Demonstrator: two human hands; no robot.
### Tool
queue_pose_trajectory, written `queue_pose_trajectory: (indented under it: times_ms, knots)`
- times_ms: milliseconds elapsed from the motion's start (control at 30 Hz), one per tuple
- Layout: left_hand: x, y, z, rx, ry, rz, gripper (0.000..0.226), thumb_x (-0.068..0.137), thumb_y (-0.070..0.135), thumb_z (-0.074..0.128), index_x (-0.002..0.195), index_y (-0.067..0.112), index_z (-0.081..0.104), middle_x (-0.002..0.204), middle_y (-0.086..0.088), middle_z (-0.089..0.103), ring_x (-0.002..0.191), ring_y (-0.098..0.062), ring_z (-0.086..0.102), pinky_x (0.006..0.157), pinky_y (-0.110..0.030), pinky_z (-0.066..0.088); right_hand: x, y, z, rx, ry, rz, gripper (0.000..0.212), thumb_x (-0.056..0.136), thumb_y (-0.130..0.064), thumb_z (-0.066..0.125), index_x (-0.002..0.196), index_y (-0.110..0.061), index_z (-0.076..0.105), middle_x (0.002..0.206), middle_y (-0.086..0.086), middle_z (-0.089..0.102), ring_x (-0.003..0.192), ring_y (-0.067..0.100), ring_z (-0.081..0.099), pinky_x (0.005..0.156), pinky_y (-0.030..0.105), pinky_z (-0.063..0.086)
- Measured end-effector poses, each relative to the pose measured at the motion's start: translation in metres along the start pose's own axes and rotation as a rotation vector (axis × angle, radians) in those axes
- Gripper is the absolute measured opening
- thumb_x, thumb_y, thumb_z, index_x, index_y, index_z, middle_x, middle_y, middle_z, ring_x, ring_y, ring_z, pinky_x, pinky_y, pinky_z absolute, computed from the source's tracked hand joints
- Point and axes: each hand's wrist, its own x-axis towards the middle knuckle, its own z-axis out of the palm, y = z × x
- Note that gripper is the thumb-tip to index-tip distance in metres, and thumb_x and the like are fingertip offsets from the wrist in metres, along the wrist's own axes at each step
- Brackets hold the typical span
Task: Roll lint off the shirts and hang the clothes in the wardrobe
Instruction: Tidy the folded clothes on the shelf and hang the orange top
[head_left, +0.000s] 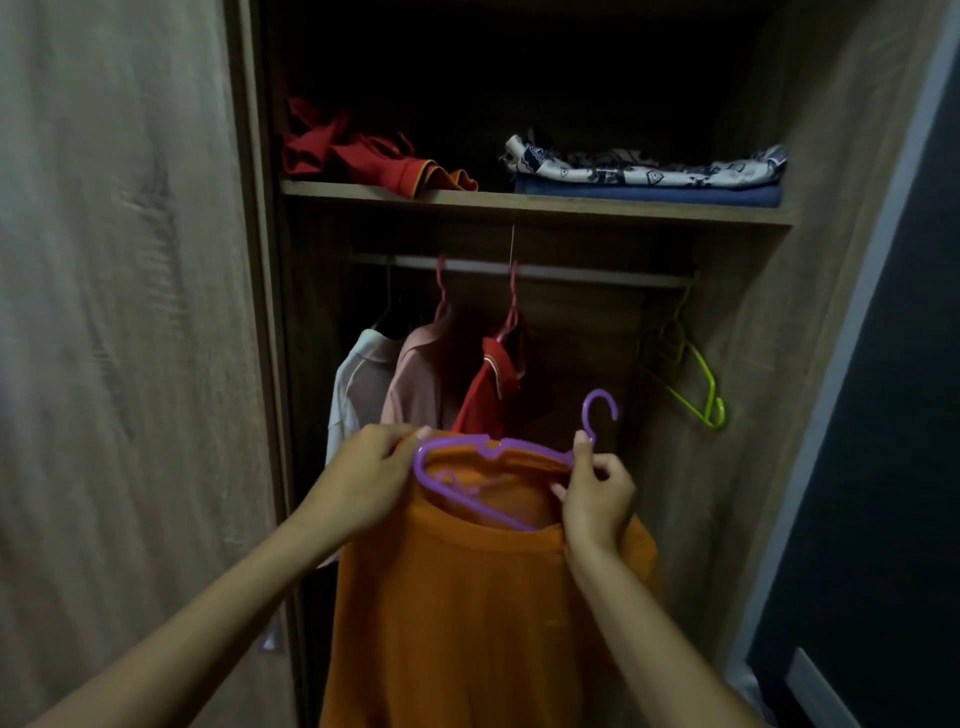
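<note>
An orange shirt (467, 613) hangs down in front of the open wardrobe, with a purple plastic hanger (470, 501) partly inside its neck opening. My left hand (363, 478) grips the shirt's collar at the hanger's left end. My right hand (597, 491) pinches the hanger's right side together with the collar, just below the hook (600, 410). The wardrobe rail (571, 273) runs above, behind the shirt.
On the rail hang a white shirt (353, 384), a pink shirt (415, 379) and a red shirt (491, 384), with empty green hangers (691, 374) at the right. The shelf (519, 202) above holds folded clothes. The wardrobe door (119, 312) stands at the left.
</note>
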Motion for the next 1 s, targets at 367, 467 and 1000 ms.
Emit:
queue_pose_trajectory:
  times_ms: [367, 467, 1000]
  knots:
    - [0.009, 0.009, -0.003, 0.506, 0.279, 0.300, 0.042, 0.097, 0.047, 0.024, 0.101, 0.025, 0.060, 0.092, 0.007, 0.059, 0.082, -0.011, 0.054, 0.066, -0.026, 0.040, -0.034, -0.026, -0.012, -0.271, -0.112, -0.420, 0.032, 0.088, -0.031, 0.066, 0.066, -0.009, 0.062, 0.085, 0.003, 0.059, 0.063, 0.004, 0.059, 0.061, 0.003, 0.040]
    - [0.015, 0.020, 0.009, 0.529, 0.279, 0.318, 0.040, 0.098, 0.046, 0.026, 0.092, 0.023, 0.058, 0.085, 0.000, 0.061, 0.081, -0.022, 0.060, 0.062, -0.033, 0.042, -0.052, -0.028, -0.001, -0.228, -0.338, -0.444, 0.027, 0.086, -0.025, 0.070, 0.068, -0.007, 0.061, 0.088, 0.004, 0.056, 0.055, 0.007, 0.064, 0.051, 0.009, 0.045]
    - [0.008, -0.020, -0.024, 0.597, -0.196, 0.191, 0.055, 0.083, 0.060, 0.049, 0.127, 0.027, 0.055, 0.121, 0.011, 0.056, 0.110, -0.006, 0.053, 0.091, -0.021, 0.044, -0.031, -0.041, -0.013, -0.181, -0.332, -0.431, 0.020, 0.086, -0.025, 0.070, 0.077, -0.008, 0.067, 0.094, -0.006, 0.054, 0.057, 0.009, 0.068, 0.042, 0.019, 0.049]
